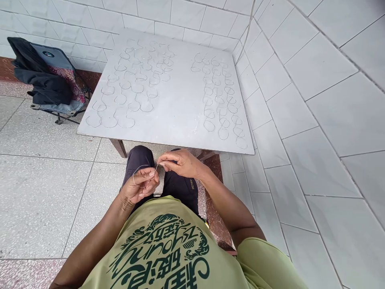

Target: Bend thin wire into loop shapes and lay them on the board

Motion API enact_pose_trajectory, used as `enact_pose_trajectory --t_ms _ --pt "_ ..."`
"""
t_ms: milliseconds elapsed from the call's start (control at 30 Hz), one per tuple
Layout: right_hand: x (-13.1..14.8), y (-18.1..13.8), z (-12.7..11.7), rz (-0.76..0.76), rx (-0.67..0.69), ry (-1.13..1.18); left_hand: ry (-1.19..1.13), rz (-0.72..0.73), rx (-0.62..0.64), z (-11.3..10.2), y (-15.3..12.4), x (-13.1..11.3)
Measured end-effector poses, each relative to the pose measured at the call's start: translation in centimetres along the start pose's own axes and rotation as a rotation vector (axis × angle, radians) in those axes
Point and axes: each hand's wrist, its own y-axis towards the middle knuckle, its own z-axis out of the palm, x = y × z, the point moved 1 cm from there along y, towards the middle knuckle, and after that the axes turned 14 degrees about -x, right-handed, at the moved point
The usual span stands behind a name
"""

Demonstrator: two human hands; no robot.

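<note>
Above my lap, both hands pinch one thin curved wire. My left hand grips it between thumb and fingers, and a loop of the wire bows out on that hand's left side. The fingertips of my right hand are closed on a short length of wire rising from the left fingers. Both hands are just short of the near edge of a white tabletop. On it, open curved wires lie in rows at the left, and rounder wire loops lie in rows at the right.
A folding chair with dark clothing draped over it stands left of the table. White tiled walls close in the right side and the back. A cable hangs in the corner. The floor is speckled.
</note>
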Motion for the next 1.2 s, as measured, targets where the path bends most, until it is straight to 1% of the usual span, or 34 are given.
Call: enact_pose_trajectory --t_ms 100,233,333,500,733,867,933,1067,1200 --pt "0.0 0.3 -0.1 0.023 0.027 -0.003 -0.006 0.004 -0.012 -0.2 0.0 0.4" --pt "-0.2 0.5 0.0 0.106 0.001 0.022 -0.03 0.052 -0.056 -0.3 0.1 0.7" --pt "-0.3 0.3 0.2 0.092 -0.014 -0.018 -0.03 0.077 -0.059 -0.2 0.2 0.6" --pt "-0.2 0.3 -0.1 -0.062 0.019 -0.073 -0.026 0.086 -0.013 -0.1 0.1 0.3" --pt "0.7 1.9 -2.0 -0.224 0.281 -0.065 0.051 -0.019 0.111 -1.0 -0.6 0.3" --pt "1.6 2.4 -2.5 -0.294 0.387 -0.179 0.048 -0.023 0.13 -1.3 -1.0 0.3" --pt "1.8 2.3 -2.4 -0.326 0.384 -0.257 0.038 -0.023 0.119 -1.4 -1.1 0.3" --pt "1.9 1.9 -1.9 -0.436 0.315 -0.412 0.019 -0.028 0.088 -1.7 -1.3 0.2" --pt "2.6 1.9 -1.9 -0.604 0.368 -0.477 0.054 -0.089 0.116 -2.3 -1.5 0.2"
